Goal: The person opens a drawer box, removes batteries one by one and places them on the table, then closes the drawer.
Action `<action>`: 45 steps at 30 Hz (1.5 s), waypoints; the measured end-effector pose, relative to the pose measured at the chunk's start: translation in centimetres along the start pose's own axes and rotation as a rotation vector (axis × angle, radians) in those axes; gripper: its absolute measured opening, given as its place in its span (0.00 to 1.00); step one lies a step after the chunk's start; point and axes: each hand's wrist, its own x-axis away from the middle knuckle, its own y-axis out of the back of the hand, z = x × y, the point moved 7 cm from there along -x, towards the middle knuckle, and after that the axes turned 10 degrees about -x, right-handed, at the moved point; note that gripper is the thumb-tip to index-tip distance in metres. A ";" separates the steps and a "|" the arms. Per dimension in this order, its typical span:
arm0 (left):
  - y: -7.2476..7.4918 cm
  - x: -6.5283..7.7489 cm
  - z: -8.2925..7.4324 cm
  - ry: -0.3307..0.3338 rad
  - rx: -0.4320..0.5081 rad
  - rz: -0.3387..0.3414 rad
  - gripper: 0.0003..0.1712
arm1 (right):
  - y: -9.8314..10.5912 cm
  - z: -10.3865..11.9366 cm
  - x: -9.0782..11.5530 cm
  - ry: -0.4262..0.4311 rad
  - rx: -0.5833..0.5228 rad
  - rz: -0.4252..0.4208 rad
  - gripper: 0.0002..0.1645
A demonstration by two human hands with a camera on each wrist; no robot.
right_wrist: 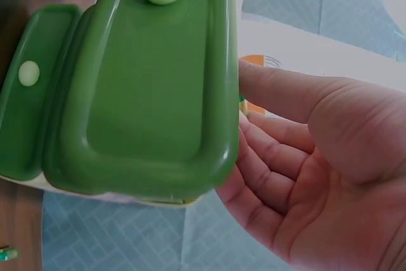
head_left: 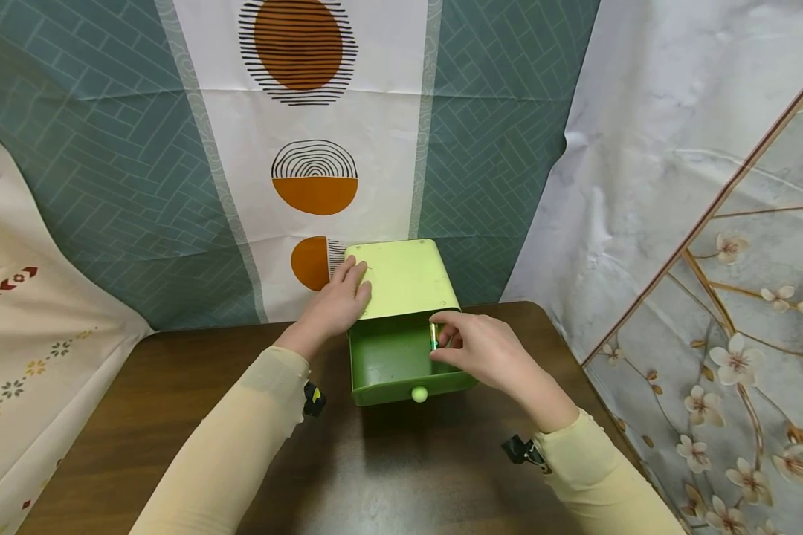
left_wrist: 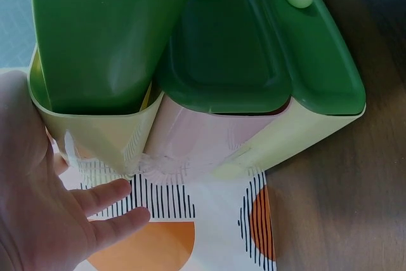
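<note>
A small drawer cabinet [head_left: 401, 279] with a pale yellow-green top stands against the back cloth. Its uppermost green drawer [head_left: 388, 357] is pulled out, round knob in front. My left hand [head_left: 334, 301] rests on the cabinet's upper left edge; in the left wrist view its fingers [left_wrist: 104, 198] are spread along the side. Over the drawer's right side, my right hand [head_left: 485, 349] pinches a green-and-gold battery [head_left: 433, 336], held upright between thumb and fingers. In the right wrist view the drawer front hides most of the battery [right_wrist: 243, 107].
Two lower drawers [left_wrist: 222, 49] with pale knobs are pushed in. Another small green-and-gold battery [right_wrist: 7, 254] lies on the brown wooden table [head_left: 241, 416], seen at the right wrist view's edge. Patterned cloths [head_left: 495, 148] hang behind and at both sides.
</note>
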 end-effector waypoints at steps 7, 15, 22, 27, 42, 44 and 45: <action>0.1 0.1 -0.1 -0.003 0.009 -0.003 0.39 | 0.8 -1.3 0.7 -0.031 -0.012 -0.028 0.32; 0.0 0.1 0.0 0.000 0.007 0.002 0.39 | 1.7 -2.6 1.6 -0.054 -0.016 -0.059 0.33; 0.1 0.2 -0.1 0.002 0.014 -0.002 0.39 | 2.2 -3.5 2.0 -0.061 -0.004 -0.081 0.31; 0.2 0.2 -0.2 0.003 0.016 -0.003 0.39 | 2.5 -4.4 2.5 -0.079 0.000 -0.098 0.31; 0.0 0.0 0.0 0.005 -0.002 0.000 0.39 | 2.3 -7.2 3.4 -0.083 0.050 -0.118 0.26; -0.1 0.0 0.0 0.008 0.002 0.001 0.40 | 2.2 -7.8 3.5 -0.096 0.061 -0.112 0.26; -0.1 0.1 0.0 0.008 0.005 0.001 0.40 | 2.1 -8.0 3.5 -0.101 0.067 -0.109 0.26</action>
